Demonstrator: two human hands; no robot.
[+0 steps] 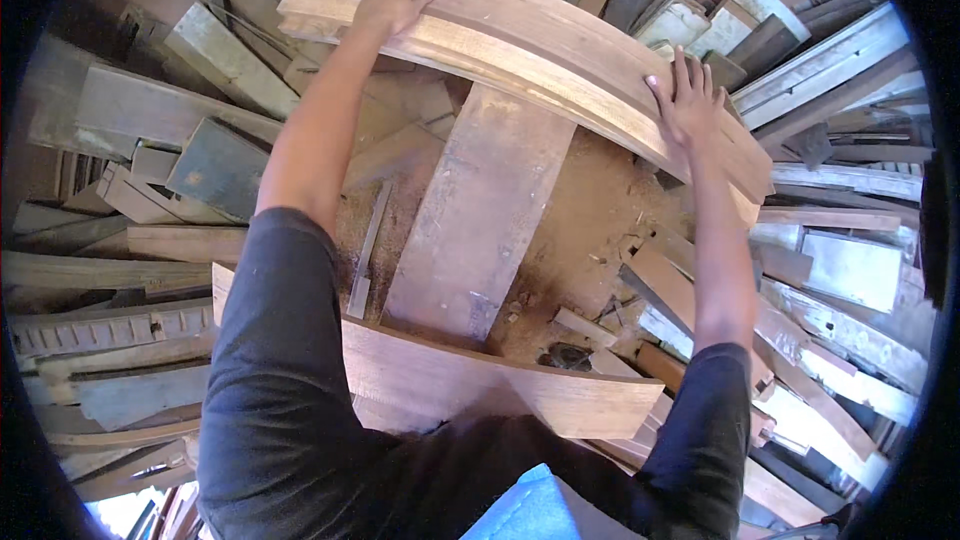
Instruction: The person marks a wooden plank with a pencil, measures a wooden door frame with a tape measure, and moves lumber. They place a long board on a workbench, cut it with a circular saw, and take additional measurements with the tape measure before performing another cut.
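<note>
A long reddish-brown wooden board [540, 15] lies crosswise at the far side, against a paler plank [470, 58] along its near edge. My left hand [393, 8] rests on the left part of these boards, fingers spread over the top. My right hand [690, 110] lies on their right part, its fingers also apart. Both arms are stretched forward. Close to my body, another long wooden board [500, 392] runs crosswise, with neither hand on it. Between the near and far boards, a wide flat plank [480, 210] lies lengthwise lower down.
Sawdust [590, 210] and small offcuts cover the ground around the wide plank. A narrow wood strip [370, 245] lies to its left. Stacked boards and scraps crowd the left [140, 340] and right [840, 270] sides. Blue cloth [530, 510] shows at the bottom edge.
</note>
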